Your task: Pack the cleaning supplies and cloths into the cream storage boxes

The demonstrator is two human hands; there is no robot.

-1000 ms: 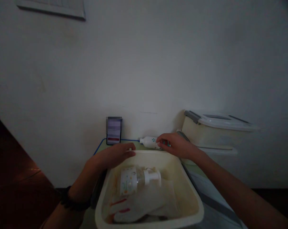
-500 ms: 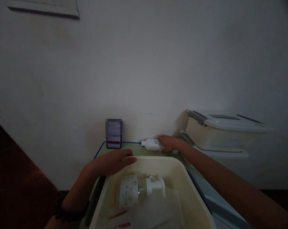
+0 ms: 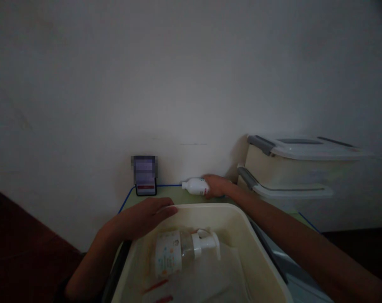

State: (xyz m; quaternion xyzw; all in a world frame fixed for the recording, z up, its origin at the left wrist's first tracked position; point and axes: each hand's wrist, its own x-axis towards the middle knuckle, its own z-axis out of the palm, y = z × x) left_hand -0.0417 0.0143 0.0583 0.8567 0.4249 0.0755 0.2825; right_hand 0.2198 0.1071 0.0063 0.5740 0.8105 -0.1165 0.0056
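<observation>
My right hand [image 3: 216, 186] is closed around the base end of a white bottle [image 3: 195, 185], which lies on its side with its cap to the left, near the wall. Some green and red print shows on it. My left hand [image 3: 151, 214] grips the far left rim of a cream storage box [image 3: 209, 207], thumb over the edge and fingers outside. Inside that box lies a clear pump bottle [image 3: 168, 253] with a white pump head and a printed label. Beside it is a whitish flat packet [image 3: 216, 273] with red marks.
A phone [image 3: 145, 185] leans upright against the wall at the back left of the green tabletop [image 3: 170, 194]. On the right, lidded storage boxes [image 3: 279, 168] with grey clips are stacked. The wall rises directly behind the table.
My right hand and the white bottle are slightly further left in view, and the bottle has turned so red print shows. My left hand stays on the rim. The view has shifted a little.
</observation>
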